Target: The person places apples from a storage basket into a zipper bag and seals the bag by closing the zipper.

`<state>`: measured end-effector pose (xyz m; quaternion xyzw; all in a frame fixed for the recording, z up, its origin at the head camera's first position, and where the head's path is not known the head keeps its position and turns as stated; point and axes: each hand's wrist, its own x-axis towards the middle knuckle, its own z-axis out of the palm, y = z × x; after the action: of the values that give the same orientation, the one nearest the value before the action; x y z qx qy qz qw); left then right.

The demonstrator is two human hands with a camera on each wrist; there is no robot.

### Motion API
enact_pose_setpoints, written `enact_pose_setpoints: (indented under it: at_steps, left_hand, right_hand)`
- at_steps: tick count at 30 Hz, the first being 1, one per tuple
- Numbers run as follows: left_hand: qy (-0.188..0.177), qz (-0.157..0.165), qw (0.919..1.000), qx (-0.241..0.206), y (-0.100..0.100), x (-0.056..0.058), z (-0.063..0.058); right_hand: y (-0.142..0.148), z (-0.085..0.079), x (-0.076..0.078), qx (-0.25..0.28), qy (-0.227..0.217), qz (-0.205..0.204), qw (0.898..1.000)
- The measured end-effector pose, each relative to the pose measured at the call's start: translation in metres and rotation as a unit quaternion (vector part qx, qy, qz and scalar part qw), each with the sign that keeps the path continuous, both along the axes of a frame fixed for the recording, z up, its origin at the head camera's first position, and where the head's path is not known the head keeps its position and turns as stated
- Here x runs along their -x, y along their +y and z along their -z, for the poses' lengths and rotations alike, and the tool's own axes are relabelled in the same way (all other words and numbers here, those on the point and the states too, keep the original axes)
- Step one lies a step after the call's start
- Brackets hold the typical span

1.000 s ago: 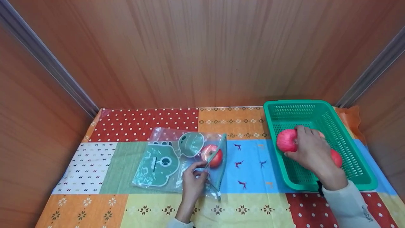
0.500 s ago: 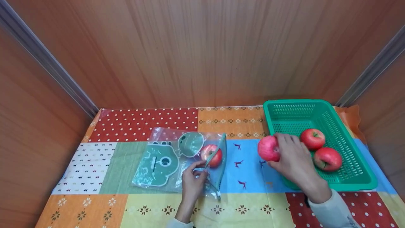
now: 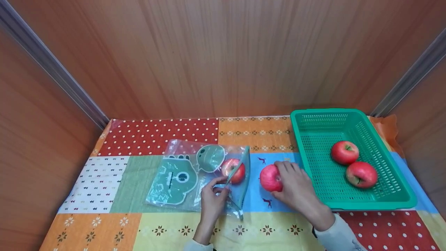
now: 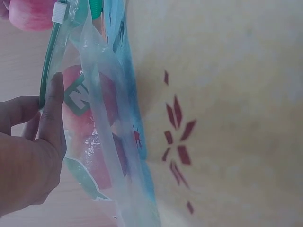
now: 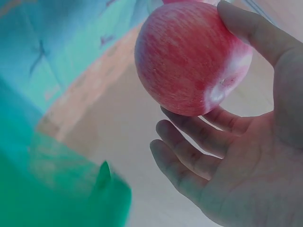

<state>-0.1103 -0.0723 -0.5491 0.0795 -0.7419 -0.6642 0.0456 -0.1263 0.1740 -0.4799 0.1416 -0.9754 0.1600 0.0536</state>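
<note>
My left hand [image 3: 213, 200] pinches the green-edged mouth of a clear zip bag [image 3: 205, 188] between thumb and fingers, holding it parted. The bag lies flat, printed with a green cartoon figure, and a red apple [image 3: 230, 168] shows inside near its opening. In the left wrist view a white slider [image 4: 59, 13] sits on the green zip strip. My right hand [image 3: 296, 186] grips a pinkish-red apple [image 3: 270, 178] between thumb and fingertips, just right of the bag's mouth. The right wrist view shows this apple [image 5: 189, 56] up close, the palm free of it.
A green plastic basket [image 3: 305, 174] stands at the right with two red apples, one [image 3: 345, 152] behind the other [image 3: 361, 174]. A patchwork cloth [image 3: 174, 230] covers the table. Wooden panels [image 3: 223, 59] rise behind and at both sides.
My right hand has lifted the pinkish-red apple out of the green basket and carried it left toward the bag. My left hand and the bag stay in place.
</note>
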Motion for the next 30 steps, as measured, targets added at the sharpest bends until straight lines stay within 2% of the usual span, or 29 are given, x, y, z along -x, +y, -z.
enact_pose_setpoints:
  at_steps: [7, 12, 21, 30]
  left_hand:
    - [-0.005, 0.003, 1.0, 0.002, 0.0, 0.0, 0.0]
    - [-0.013, 0.002, 0.9998, 0.012, 0.0, 0.0, 0.0]
    - [-0.023, 0.0, 0.9994, 0.025, 0.001, 0.0, 0.001]
    - [-0.02, -0.002, 0.9996, 0.019, 0.0, 0.0, 0.002]
  right_hand:
    - [-0.014, 0.012, 0.001, 0.006, -0.041, 0.011, 0.999]
    - [-0.023, 0.019, 0.002, 0.029, -0.06, 0.015, 0.998]
    - [-0.034, 0.032, 0.002, 0.059, -0.033, -0.001, 0.998]
    - [-0.042, 0.039, 0.003, 0.077, -0.037, 0.005, 0.996]
